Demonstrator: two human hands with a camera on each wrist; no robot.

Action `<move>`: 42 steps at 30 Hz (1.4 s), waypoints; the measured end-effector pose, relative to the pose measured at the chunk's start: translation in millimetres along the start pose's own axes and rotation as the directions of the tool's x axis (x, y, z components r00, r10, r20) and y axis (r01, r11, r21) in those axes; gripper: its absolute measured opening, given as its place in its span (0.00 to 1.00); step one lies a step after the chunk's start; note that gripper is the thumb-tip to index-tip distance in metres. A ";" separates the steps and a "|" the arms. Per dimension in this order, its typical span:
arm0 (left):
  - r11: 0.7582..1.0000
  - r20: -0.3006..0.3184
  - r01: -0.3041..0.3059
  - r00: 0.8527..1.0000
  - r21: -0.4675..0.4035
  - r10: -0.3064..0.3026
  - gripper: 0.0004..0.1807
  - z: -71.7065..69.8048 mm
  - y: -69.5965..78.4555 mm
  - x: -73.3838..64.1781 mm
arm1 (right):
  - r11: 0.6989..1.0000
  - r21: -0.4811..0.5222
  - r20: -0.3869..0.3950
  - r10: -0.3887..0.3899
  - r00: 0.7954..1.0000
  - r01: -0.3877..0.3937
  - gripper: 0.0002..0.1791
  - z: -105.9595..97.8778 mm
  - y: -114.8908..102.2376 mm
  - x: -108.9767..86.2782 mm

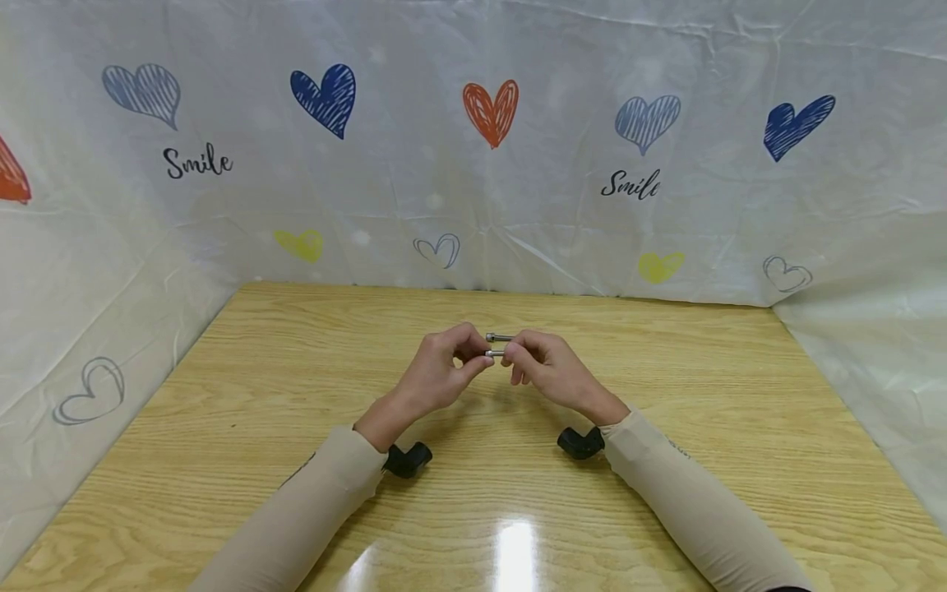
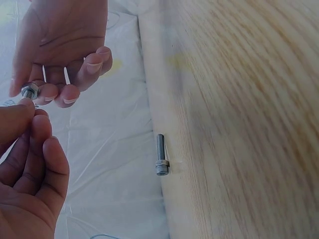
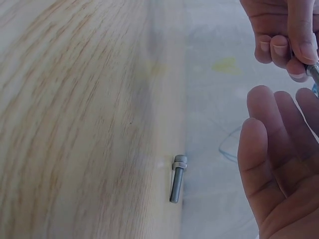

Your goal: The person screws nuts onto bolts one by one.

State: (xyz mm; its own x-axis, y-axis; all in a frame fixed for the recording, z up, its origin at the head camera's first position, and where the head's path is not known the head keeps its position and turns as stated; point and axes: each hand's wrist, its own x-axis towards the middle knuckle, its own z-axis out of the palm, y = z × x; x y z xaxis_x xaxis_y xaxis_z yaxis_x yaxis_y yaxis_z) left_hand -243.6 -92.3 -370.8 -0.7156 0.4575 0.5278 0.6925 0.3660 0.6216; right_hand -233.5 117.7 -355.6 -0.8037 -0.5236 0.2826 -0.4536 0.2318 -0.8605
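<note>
A small metal bolt [image 1: 497, 353] spans the two hands above the table. My left hand [image 1: 436, 367] pinches one end between thumb and fingertip. At the other end, thumb and fingertips of my right hand [image 1: 551, 367] pinch a hex nut [image 2: 31, 88]. Bolt threads [image 3: 314, 72] show beyond the left thumb in the right wrist view. The right hand's other fingers are loosely bent, as the left wrist view shows. Just behind the hands, a second bolt [image 2: 161, 152] lies on the table, a nut [image 3: 179, 165] close against its head.
The wooden table [image 1: 296, 345] reaches back to a white curtain [image 1: 399, 189] printed with hearts, which also hangs at both sides. A black wrist device [image 1: 408, 460] sits under the left wrist and another black device [image 1: 580, 444] under the right, both close over the tabletop.
</note>
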 end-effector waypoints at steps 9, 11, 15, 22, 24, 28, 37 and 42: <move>1.000 -0.003 0.000 1.000 -0.004 0.000 0.05 -1.0 -1.6 -0.6 | 1.000 0.018 -0.001 0.017 1.000 -0.017 0.11 -0.1 1.8 -0.2; 1.000 -0.004 0.005 1.000 -0.008 -0.005 0.05 -0.9 -2.3 -0.7 | 1.000 0.027 -0.008 0.012 1.000 -0.012 0.11 0.2 2.1 -0.5; 1.000 -0.004 0.020 1.000 -0.017 -0.020 0.04 -1.2 -2.1 -0.7 | 0.999 0.048 -0.015 -0.009 1.000 0.010 0.12 0.4 3.0 -0.2; 1.000 0.004 0.026 1.000 -0.016 -0.026 0.06 -1.8 -2.2 -0.6 | 0.998 0.061 -0.021 -0.023 1.000 0.024 0.11 0.7 3.2 -0.1; 1.000 0.007 0.022 1.000 -0.011 -0.022 0.06 -1.7 -2.7 -0.6 | 0.998 0.058 -0.017 -0.026 1.000 0.027 0.10 0.8 3.1 0.1; 1.000 0.010 0.019 1.000 -0.002 -0.019 0.04 -1.6 -2.3 -0.5 | 0.999 0.040 -0.011 -0.021 1.000 0.021 0.09 1.0 2.8 0.5; 1.000 0.006 0.015 1.000 -0.003 -0.015 0.04 -2.4 -0.2 0.0 | 1.000 0.010 -0.008 0.010 1.000 -0.010 0.09 0.6 -0.3 -0.5; 1.000 0.002 0.013 1.000 -0.010 -0.013 0.03 -1.5 1.4 0.0 | 0.999 -0.029 0.004 -0.022 1.000 0.022 0.10 -0.7 0.4 -0.3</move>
State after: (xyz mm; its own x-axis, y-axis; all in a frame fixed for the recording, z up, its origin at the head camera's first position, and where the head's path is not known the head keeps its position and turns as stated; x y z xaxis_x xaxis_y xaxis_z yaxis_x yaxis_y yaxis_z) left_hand -242.7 -93.0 -369.1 -0.7247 0.4539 0.5184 0.6819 0.3637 0.6347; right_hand -233.8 118.6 -355.7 -0.7920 -0.5319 0.2997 -0.4822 0.2440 -0.8414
